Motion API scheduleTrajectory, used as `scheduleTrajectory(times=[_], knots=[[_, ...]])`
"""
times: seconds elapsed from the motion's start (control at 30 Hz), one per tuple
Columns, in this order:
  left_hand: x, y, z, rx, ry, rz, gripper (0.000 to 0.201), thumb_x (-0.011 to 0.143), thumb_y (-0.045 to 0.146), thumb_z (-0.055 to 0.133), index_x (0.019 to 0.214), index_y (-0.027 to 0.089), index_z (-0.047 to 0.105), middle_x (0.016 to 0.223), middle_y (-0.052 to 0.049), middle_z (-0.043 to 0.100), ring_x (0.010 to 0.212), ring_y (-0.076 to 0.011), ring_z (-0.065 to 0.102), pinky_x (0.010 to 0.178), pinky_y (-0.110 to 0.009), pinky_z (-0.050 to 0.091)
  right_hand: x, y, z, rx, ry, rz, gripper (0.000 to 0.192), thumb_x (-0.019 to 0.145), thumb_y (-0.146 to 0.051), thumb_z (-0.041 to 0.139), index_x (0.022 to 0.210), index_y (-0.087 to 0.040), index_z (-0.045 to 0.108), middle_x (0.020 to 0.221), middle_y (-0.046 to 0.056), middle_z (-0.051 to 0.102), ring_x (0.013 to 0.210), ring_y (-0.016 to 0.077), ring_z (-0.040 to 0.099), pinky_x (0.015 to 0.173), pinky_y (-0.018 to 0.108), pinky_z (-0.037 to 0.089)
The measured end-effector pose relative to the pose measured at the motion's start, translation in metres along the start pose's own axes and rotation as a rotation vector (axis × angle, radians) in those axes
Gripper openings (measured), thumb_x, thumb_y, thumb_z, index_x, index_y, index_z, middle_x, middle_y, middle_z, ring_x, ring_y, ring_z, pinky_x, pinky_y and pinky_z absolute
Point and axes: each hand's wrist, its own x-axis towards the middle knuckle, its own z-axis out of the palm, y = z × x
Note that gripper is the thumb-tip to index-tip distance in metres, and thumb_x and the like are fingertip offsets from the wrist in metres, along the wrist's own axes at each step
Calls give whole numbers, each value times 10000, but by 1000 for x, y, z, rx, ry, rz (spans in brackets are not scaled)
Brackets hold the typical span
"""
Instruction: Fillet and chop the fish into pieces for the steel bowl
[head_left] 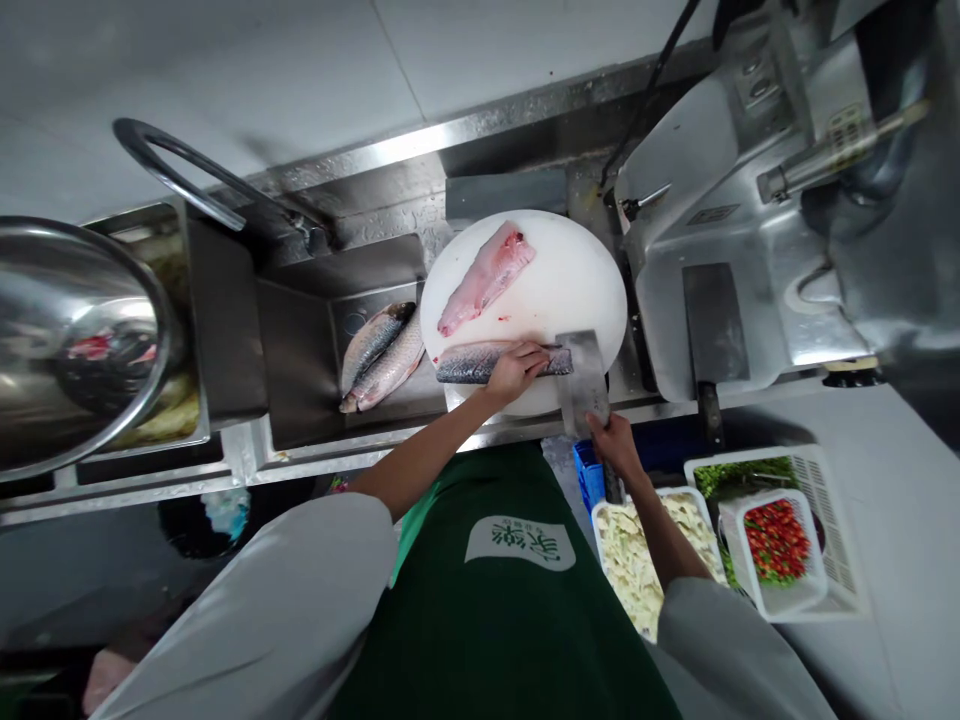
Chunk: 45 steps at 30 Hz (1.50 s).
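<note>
A kitchen counter is seen from above, from a camera worn on the head. A round white cutting board rests on the steel counter beside a sink. A skin-side-up fish piece lies along the near edge of the board and is pressed down by the left hand, fingers flattened and laid over it rather than curled around it. The right hand is closed in a full grip on the handle of a cleaver, whose broad blade is set against the right end of the fish, just beside the left fingertips.

A pink fillet lies flesh-up further back on the board, apart from the hands. Two whole fish lie in the sink to the left.

For a clean cut, it is judged that the left fingertips should be kept clear of the blade's edge and the fish held flat and steady so the blade can be drawn evenly.

The cleaver's handle is hidden inside the fist, and the cutting edge cannot be made out. Whether the blade has entered the flesh cannot be told. Baskets of chopped vegetables and red chillies are partly cut off by the right arm.
</note>
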Motion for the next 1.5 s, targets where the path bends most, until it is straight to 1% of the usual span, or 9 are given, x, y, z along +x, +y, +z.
scheduleTrajectory(times=[0.23, 0.33, 0.5, 0.8, 0.97, 1.17, 1.3, 1.4, 1.5], knots=[[-2, 4, -8, 88, 3, -109, 273, 1058, 320, 540, 1063, 197, 783, 1063, -90, 748, 1036, -240, 653, 953, -422, 536, -29, 12, -11, -64, 11, 77, 496, 804, -697, 591, 668, -224, 527, 452, 4, 491, 491, 183, 548, 443, 260, 370], [-4, 2, -8, 162, 10, -145, 254, 1043, 330, 570, 1045, 201, 789, 1048, -92, 746, 1023, -254, 627, 942, -434, 515, -26, 8, -17, -135, 64, 38, 468, 775, -674, 598, 655, -226, 532, 524, 32, 551, 579, 201, 585, 495, 268, 390], [-4, -2, -2, 154, 3, -112, 270, 1058, 318, 540, 1048, 207, 785, 1048, -86, 744, 1017, -237, 646, 946, -422, 515, -14, 0, -28, -232, 89, 13, 402, 781, -601, 599, 640, -232, 530, 585, 50, 605, 625, 206, 594, 557, 281, 414], [-6, 0, -8, 131, -2, -110, 320, 1076, 357, 496, 1092, 218, 784, 1083, -91, 750, 1026, -240, 658, 940, -411, 513, 26, -25, -34, -250, -6, -41, 389, 878, -559, 617, 708, -209, 595, 496, 31, 555, 593, 202, 606, 544, 264, 410], [-11, 3, -13, 228, 30, -164, 285, 1046, 380, 554, 1132, 246, 791, 1066, -99, 743, 1023, -271, 612, 924, -445, 479, 16, -6, -45, -283, -11, -49, 416, 843, -591, 630, 668, -217, 574, 531, 50, 588, 606, 213, 610, 547, 278, 413], [-5, 6, -15, 232, 3, -185, 314, 1043, 376, 550, 1239, 255, 763, 1085, -113, 719, 1045, -291, 582, 925, -449, 434, -12, 10, -29, -276, 108, -55, 486, 816, -699, 537, 748, -222, 602, 745, 141, 719, 755, 286, 674, 653, 342, 490], [-1, 4, -12, 230, 5, -180, 321, 1039, 368, 558, 1269, 249, 746, 1121, -116, 715, 1070, -293, 587, 952, -445, 441, -18, 9, -26, -292, 113, -41, 521, 818, -741, 504, 787, -234, 618, 807, 187, 736, 816, 326, 694, 704, 372, 503], [-4, 2, -11, 188, 38, -182, 315, 1059, 364, 516, 1194, 223, 763, 1139, -106, 721, 1055, -268, 601, 976, -434, 458, -11, 2, -34, -355, 102, -53, 509, 826, -723, 495, 800, -231, 622, 792, 162, 724, 814, 314, 691, 689, 353, 483], [-8, 2, -10, 170, 38, -180, 311, 1064, 371, 509, 1136, 229, 776, 1074, -91, 722, 1027, -251, 609, 973, -429, 468, 0, -8, -44, -424, 103, -60, 439, 820, -672, 535, 715, -247, 570, 715, 130, 695, 754, 282, 673, 642, 328, 467]])
